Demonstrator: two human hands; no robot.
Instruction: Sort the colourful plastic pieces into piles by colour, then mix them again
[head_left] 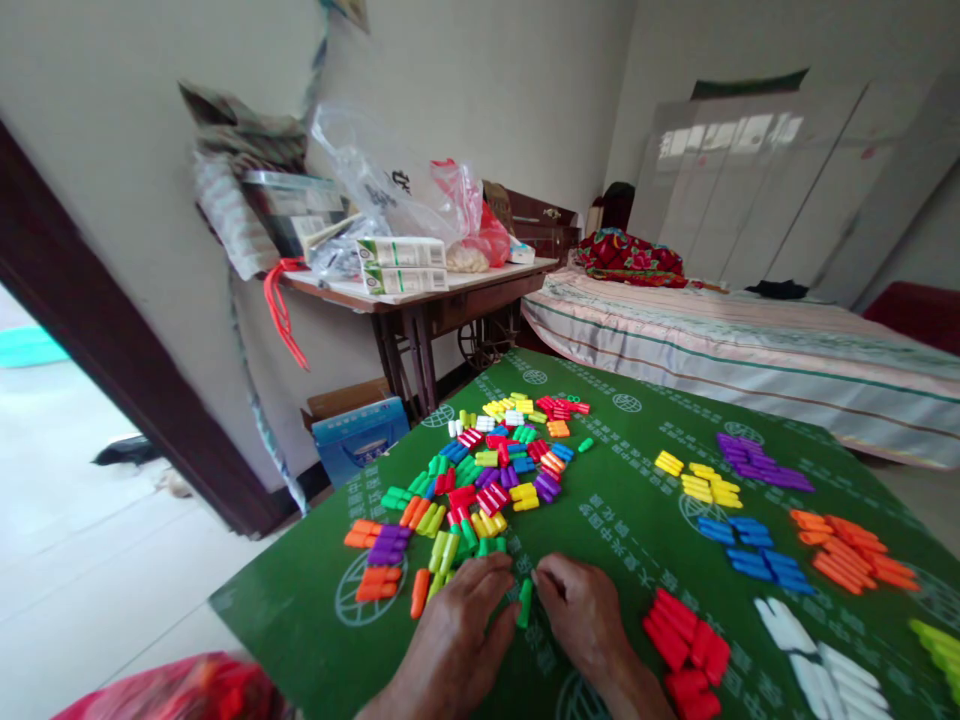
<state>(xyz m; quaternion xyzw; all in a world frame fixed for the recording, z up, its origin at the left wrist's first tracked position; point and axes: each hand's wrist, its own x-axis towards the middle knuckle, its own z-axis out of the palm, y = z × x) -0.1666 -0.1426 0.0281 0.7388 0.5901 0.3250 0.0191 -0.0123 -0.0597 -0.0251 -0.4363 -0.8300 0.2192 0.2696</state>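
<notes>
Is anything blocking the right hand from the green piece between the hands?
Nothing visible is in between: the green piece lies just beside the right hand. The left hand is on the piece's other side, not blocking.

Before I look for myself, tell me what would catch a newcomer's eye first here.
Likely the jumble of small bright pieces on the green tabletop, just beyond the left hand and right hand. Then the colour-sorted groups to the right, and behind, the red floral bundle on the striped bed.
</notes>
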